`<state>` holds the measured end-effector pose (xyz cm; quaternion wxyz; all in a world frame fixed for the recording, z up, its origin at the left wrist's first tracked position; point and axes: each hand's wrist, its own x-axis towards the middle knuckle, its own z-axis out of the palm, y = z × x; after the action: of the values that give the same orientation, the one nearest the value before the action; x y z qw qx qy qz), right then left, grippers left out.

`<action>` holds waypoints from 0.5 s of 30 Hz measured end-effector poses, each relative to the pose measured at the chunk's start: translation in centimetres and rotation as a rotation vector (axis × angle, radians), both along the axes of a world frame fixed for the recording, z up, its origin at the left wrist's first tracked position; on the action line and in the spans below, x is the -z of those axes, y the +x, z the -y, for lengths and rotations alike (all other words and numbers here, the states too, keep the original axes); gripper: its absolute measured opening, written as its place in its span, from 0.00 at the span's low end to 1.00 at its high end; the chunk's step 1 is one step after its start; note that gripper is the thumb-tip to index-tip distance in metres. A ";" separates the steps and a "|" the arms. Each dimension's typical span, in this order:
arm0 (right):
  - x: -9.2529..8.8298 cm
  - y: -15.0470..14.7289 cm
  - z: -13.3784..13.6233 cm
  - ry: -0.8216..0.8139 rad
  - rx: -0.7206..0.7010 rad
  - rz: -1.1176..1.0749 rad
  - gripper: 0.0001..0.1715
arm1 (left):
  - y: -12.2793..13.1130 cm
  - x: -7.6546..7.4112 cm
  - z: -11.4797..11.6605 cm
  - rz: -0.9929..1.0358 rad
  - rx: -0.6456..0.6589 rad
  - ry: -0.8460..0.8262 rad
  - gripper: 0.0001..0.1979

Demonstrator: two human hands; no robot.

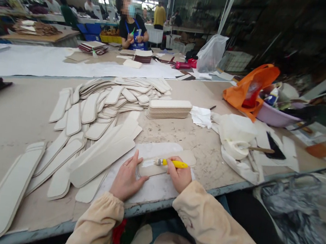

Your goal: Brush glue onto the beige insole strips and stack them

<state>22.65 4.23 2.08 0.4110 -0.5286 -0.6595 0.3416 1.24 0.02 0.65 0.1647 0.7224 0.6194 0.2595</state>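
Note:
My right hand (179, 174) is closed around the yellow handle of a small paintbrush (177, 164). Its bristles touch a long beige panel with rounded ends (155, 170), and a white wet-looking streak shows near the bristle tip. The panel lies on a pale sheet (157, 188) at the table's front edge. At the panel's left end rests my left hand (129, 177), fingers stretched and thumb apart, holding nothing. Left of it, several loose cream panels (101, 162) overlap each other. A neat stack of similar panels (169, 109) stands just beyond the sheet.
A heap of cream pieces (112, 96) covers the table's left middle. Right of me stand a white glue-smeared tub (238, 147) with a wooden stick (262, 150), an orange bag (250, 89) and a lilac basin (277, 114). Across the table, a co-worker (134, 31) holds something small.

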 end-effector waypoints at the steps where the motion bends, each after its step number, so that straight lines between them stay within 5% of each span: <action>1: 0.0 0.9 -0.3 0.010 0.028 0.016 0.17 | 0.0 -0.1 0.0 -0.010 0.001 -0.002 0.52; 10: -0.3 8.7 -2.0 0.028 0.336 0.161 0.22 | -0.2 0.0 -0.2 -0.064 -0.001 -0.014 0.50; 15: -0.9 9.6 -1.7 0.051 0.396 0.145 0.21 | -0.2 0.0 -0.1 -0.054 0.001 0.007 0.50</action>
<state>32.23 5.97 2.94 0.4347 -0.6605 -0.5792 0.1983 0.99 0.15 0.61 0.1458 0.7300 0.6224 0.2419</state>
